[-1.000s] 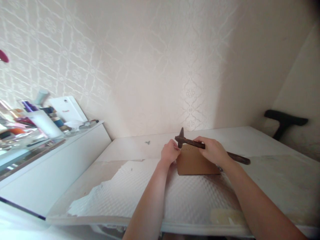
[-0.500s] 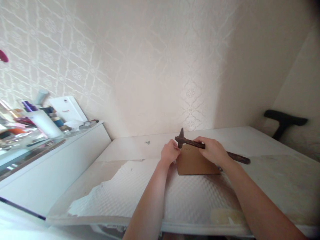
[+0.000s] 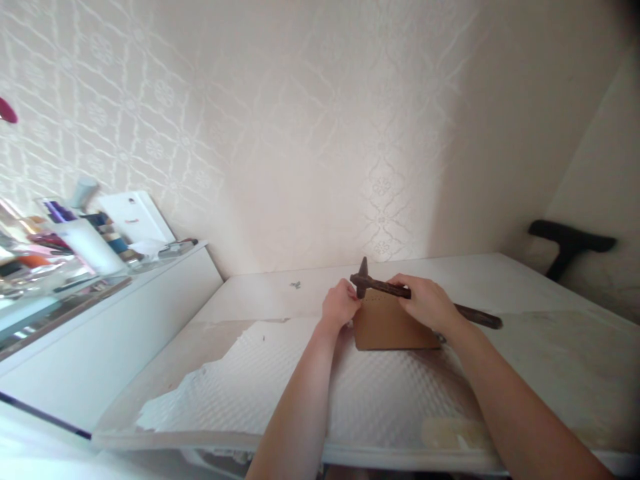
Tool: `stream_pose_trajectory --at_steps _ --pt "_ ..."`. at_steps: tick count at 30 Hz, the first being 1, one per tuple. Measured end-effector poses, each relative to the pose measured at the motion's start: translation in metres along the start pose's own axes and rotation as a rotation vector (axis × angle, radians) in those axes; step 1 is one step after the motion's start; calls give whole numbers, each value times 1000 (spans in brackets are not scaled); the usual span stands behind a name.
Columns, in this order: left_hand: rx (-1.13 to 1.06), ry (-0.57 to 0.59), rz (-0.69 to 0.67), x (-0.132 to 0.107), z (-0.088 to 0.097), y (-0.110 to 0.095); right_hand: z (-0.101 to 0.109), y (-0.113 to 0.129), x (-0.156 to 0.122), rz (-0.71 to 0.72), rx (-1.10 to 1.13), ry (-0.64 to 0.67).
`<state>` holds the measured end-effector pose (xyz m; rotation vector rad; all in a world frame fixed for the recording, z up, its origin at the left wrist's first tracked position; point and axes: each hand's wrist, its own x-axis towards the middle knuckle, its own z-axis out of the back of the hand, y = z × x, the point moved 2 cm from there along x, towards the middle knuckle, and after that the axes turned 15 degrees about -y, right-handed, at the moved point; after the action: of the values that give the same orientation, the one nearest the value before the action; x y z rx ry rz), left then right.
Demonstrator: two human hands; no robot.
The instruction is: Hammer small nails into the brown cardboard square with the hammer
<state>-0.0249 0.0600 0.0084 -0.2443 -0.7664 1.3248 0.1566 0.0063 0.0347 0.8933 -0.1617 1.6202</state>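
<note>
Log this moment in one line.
right hand: gripping dark brown hammer; left hand: at brown rectangular board, far left corner; hammer head: beside left hand

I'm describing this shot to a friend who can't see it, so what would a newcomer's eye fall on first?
Probably the dark hammer in the right hand, its head close to the left hand at the far left corner of a brown board. After that, perhaps the jumble of containers on the white cabinet at the left, or the black T-shaped object at the far right.
</note>
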Motion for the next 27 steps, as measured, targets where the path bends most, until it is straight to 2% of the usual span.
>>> stream_pose_trajectory --at_steps 15,21,27 --pt "2 22 22 0 1 -1 -1 -1 0 6 -10 -9" --pt "-5 5 76 0 3 1 0 0 0 -1 -16 -25" --pt "-79 51 129 2 0 5 2 2 0 -5 -10 -19"
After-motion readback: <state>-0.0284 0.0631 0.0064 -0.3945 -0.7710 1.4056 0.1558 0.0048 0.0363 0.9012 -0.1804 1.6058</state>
